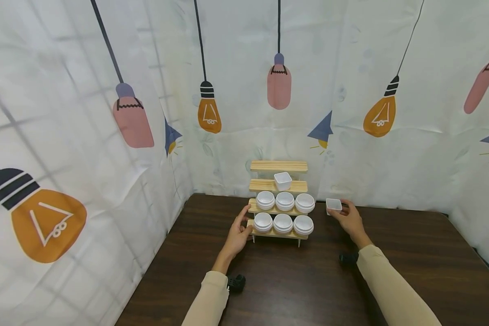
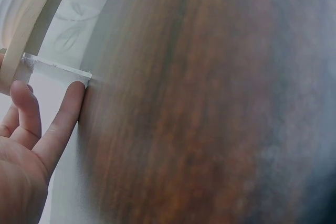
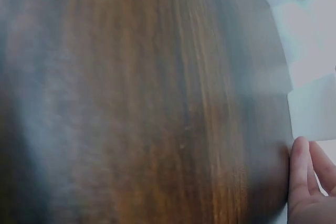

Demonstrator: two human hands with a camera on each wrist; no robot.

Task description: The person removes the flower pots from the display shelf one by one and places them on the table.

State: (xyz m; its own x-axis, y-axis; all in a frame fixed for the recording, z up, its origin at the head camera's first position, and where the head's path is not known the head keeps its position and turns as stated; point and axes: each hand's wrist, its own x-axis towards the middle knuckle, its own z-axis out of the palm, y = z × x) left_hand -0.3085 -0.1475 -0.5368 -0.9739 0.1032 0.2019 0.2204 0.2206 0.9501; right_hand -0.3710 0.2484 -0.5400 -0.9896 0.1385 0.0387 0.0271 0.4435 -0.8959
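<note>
A tiered wooden stand (image 1: 280, 184) with clear supports stands near the back of the table. Its two lower steps each carry three round white bowls (image 1: 285, 201), and a square white bowl (image 1: 283, 180) sits on the step above. At the stand's left end is my left hand (image 1: 237, 236), its fairly straight fingers touching the step ends. The left wrist view has a fingertip (image 2: 76, 90) right at a clear support (image 2: 58, 66). To the right of the stand, my right hand (image 1: 349, 221) pinches another square white bowl (image 1: 333, 204) between thumb and fingers.
The dark wooden table (image 1: 293, 290) reaches back to a white curtain (image 1: 236, 149) printed with hanging lamps. A second curtain wall (image 1: 106, 194) runs along the left side. Black wrist devices (image 1: 237, 283) are worn below both hands.
</note>
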